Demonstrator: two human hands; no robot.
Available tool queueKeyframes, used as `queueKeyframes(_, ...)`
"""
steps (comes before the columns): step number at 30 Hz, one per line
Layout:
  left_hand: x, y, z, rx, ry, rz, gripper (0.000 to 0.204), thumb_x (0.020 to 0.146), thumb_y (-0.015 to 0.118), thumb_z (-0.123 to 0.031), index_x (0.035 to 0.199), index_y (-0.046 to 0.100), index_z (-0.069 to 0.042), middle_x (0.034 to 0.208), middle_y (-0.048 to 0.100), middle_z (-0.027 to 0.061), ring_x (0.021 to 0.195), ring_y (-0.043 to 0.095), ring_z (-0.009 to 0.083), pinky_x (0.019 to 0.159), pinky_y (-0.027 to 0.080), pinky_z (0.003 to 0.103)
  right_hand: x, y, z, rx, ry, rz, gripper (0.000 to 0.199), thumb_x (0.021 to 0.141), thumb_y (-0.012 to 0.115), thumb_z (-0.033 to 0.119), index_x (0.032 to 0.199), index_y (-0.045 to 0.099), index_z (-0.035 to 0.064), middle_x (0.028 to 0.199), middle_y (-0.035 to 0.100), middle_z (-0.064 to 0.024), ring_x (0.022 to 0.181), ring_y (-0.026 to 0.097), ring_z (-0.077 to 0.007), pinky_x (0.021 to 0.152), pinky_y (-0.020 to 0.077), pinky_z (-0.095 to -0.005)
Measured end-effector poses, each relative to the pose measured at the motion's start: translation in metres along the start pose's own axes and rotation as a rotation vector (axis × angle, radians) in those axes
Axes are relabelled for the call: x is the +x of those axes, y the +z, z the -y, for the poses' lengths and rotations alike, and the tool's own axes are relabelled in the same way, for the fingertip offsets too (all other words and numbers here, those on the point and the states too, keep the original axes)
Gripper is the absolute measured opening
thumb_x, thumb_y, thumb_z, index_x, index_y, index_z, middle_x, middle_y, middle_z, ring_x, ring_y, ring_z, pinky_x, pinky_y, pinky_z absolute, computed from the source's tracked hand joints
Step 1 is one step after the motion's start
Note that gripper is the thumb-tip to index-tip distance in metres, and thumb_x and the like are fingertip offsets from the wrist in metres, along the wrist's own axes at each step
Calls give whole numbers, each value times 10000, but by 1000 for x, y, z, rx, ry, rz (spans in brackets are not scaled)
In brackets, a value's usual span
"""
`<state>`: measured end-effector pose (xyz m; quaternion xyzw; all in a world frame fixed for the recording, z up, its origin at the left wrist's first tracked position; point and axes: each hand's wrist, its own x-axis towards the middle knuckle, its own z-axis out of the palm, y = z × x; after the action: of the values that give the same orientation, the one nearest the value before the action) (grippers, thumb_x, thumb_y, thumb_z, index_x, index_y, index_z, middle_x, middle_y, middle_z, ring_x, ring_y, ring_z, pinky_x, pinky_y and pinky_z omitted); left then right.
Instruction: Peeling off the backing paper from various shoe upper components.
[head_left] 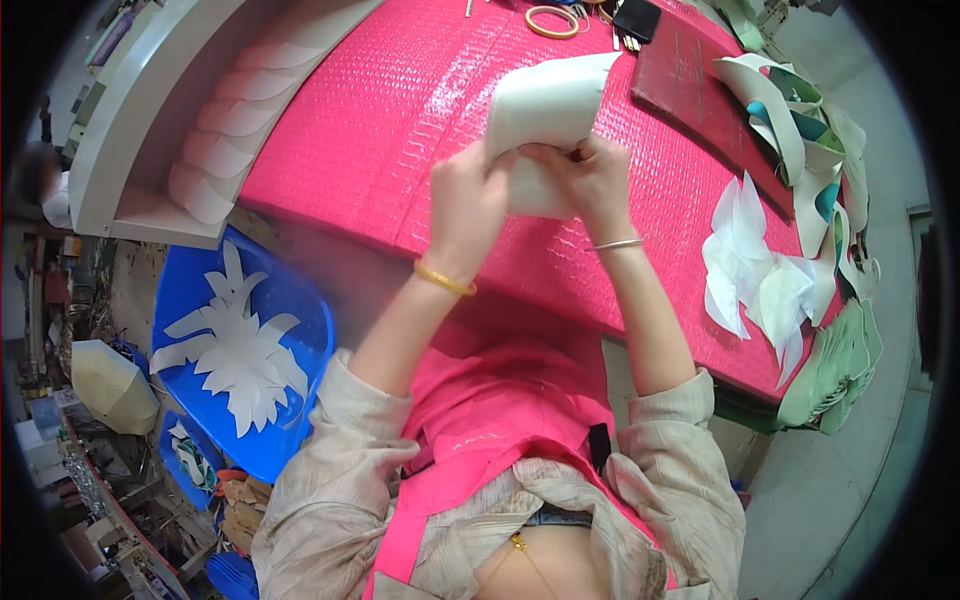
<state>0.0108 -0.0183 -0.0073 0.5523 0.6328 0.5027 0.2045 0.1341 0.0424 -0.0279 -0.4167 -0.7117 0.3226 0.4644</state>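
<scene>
Both hands hold a white, flexible sheet-like piece point(545, 105) over the pink-covered table, its upper part curling over and a paler flap hanging below. My left hand point(470, 200) grips its left edge, the thumb toward the middle. At the lower right part, my right hand point(597, 180) pinches it with bent fingers. The two hands are close together, thumbs nearly meeting. Whether the piece is leather or some other sheet I cannot tell. What lies between the right fingertips is partly hidden.
The pink tabletop point(350, 130) carries a tape roll point(552, 22), a dark red board point(680, 90), thin white pieces point(745, 255) and green-white pieces point(800, 130). Overlapping white pieces point(240, 117) line a grey conveyor-like unit point(110, 150). A blue tub point(185, 400) holds white cut pieces point(245, 365).
</scene>
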Motion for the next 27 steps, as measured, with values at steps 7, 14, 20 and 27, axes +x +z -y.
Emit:
queueKeyframes(7,6,22,53,95,-119,-145,977,721,587,-480,1258,64,146,1298,142,341,1200,217,429,994,204,427,-20,24,10,-3,-38,326,325,721,624,196,969,534,7,817,564,-224,739,565,-359,624,457,-365)
queueKeyframes(14,31,13,51,195,-149,-117,620,873,342,-374,1205,241,141,1196,318,301,1020,410,454,875,338,445,51,-27,-77,-587,-439,-271,291,741,617,131,1003,531,38,806,585,-133,686,582,-248,597,452,-297)
queueKeyframes(20,13,-16,0,-445,-524,357,516,891,295,-425,1168,421,-8,1135,480,188,992,495,322,841,383,408,61,-9,10,206,47,24,451,776,551,461,789,529,11,601,529,-162,549,527,-192,498,395,-324)
queueKeyframes(27,27,-35,-31,-2015,-18,427,523,886,306,-423,1184,413,-8,1163,495,101,1088,451,231,947,306,363,9,-50,-64,-84,142,-9,333,847,498,321,871,556,-6,830,552,-82,772,511,-157,724,413,-280)
